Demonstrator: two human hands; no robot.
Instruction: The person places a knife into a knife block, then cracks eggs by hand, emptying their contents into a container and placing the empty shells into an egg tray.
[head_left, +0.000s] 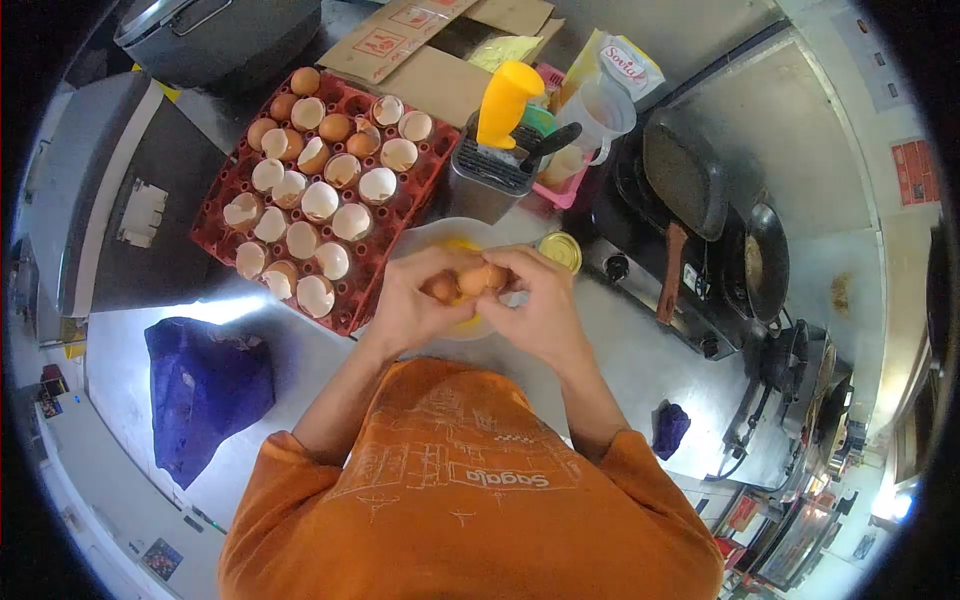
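Observation:
Above a pale bowl (462, 228) with yellow egg in it, both my hands meet with fingers curled inward. My left hand (412, 292) pinches one brown eggshell half (441, 288). In my right hand (535, 300) is the other brown eggshell half (483, 279), held close beside the first. Yellow shows below and between the two pieces. My fingers hide part of the shells and much of the bowl. Left of the bowl lies a red egg tray (408, 215) filled with many open, empty-looking shells and a few brown ones that look whole.
A knife holder (485, 190) with a yellow-handled tool (508, 100) stands behind the bowl. To the right are a round lid (561, 251) and a stove with a square pan (683, 170) and a frying pan (768, 262). Purple cloths (208, 390) lie on the counter.

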